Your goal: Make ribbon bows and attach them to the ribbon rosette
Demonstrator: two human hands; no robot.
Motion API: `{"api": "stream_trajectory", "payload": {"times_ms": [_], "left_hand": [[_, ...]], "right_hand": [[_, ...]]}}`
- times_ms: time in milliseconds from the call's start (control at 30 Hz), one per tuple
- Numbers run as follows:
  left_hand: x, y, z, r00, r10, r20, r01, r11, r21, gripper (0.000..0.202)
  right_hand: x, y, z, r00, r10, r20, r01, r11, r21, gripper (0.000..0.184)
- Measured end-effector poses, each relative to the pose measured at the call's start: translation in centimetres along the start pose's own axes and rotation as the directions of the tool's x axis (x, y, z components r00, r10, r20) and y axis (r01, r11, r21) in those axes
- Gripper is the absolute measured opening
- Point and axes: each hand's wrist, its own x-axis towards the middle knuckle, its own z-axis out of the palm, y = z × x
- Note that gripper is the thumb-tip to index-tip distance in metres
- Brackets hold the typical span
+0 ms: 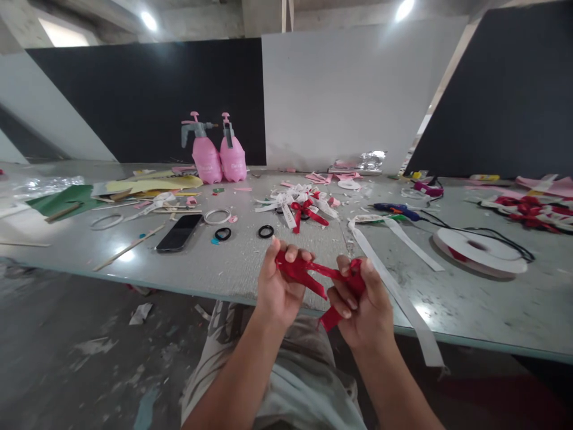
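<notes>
Red ribbon strung between two hands!

And here it is, the red ribbon (302,276), up in the air over the table's (224,263) near edge, left hand (278,298) at one end, right hand (367,313) at the other! Its long axis runs left to right, dipping slightly on the right, with a thin, twisted stretch bridging the gap. Left fingers (290,253) curl over it, thumb closed in: a firm-looking pinch. Right fingers (339,303) are bent round the bunched end, gripping too. Which hand is nearer? Nothing in it; both have hold!

Look at the loose ends: one slants from the left fingers, right and nearer, into the gap; another drops below the right fingers, pointing near and left. Is it all one piece? Can't tell; the fingers hide the joins. Straight beyond, on the far side, lies a red bow (303,216), well apart; just right, a white ribbon (396,286) trails over the edge.
</notes>
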Motion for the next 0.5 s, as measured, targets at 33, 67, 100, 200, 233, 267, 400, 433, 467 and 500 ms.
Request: {"api": "stream_trajectory", "payload": {"times_ms": [33, 67, 100, 200, 233, 267, 400, 433, 467, 500], "left_hand": [[-0.15, -0.09, 0.13, 1.0, -0.01, 0.026, 0.01, 1.0, 0.004, 0.03], [-0.29, -0.18, 0.26, 0.999, -0.02, 0.049, 0.019, 1.0, 0.024, 0.031], [-0.4, -0.26, 0.38, 0.997, -0.026, 0.069, 0.023, 0.998, 0.054, 0.031], [-0.62, -0.37, 0.66, 0.992, -0.035, 0.12, 0.013, 0.984, 0.178, 0.028], [-0.68, -0.36, 0.72, 0.99, -0.032, 0.134, 0.002, 0.977, 0.215, 0.026], [-0.73, -0.34, 0.77, 0.989, -0.027, 0.147, -0.011, 0.969, 0.247, 0.024], [-0.89, -0.35, 0.77, 0.987, -0.008, 0.16, -0.048, 0.94, 0.339, 0.016], [-0.89, -0.38, 0.72, 0.988, -0.005, 0.154, -0.049, 0.938, 0.344, 0.016], [-0.88, -0.41, 0.64, 0.99, 0.002, 0.144, -0.051, 0.939, 0.339, 0.017], [-0.84, -0.42, 0.55, 0.991, 0.008, 0.13, -0.05, 0.944, 0.326, 0.019]], "right_hand": [[-0.11, 0.14, 0.05, 0.999, -0.023, -0.022, 0.023, 0.999, -0.028, 0.028], [-0.2, 0.23, 0.11, 0.998, -0.037, -0.041, 0.034, 0.998, -0.059, 0.029], [-0.27, 0.27, 0.18, 0.998, -0.037, -0.054, 0.032, 0.995, -0.095, 0.028], [-0.38, 0.12, 0.35, 0.999, 0.032, -0.035, -0.039, 0.976, -0.214, 0.022], [-0.41, 0.02, 0.37, 0.998, 0.061, -0.016, -0.063, 0.967, -0.247, 0.023], [-0.43, -0.09, 0.38, 0.997, 0.078, -0.001, -0.076, 0.959, -0.272, 0.024], [-0.49, -0.47, 0.32, 0.999, 0.032, -0.017, -0.035, 0.961, -0.274, 0.025], [-0.49, -0.54, 0.29, 0.999, 0.029, -0.027, -0.035, 0.965, -0.259, 0.027], [-0.49, -0.61, 0.27, 0.999, 0.041, -0.033, -0.048, 0.968, -0.245, 0.03], [-0.48, -0.68, 0.24, 0.997, 0.069, -0.033, -0.075, 0.97, -0.231, 0.034]]}}
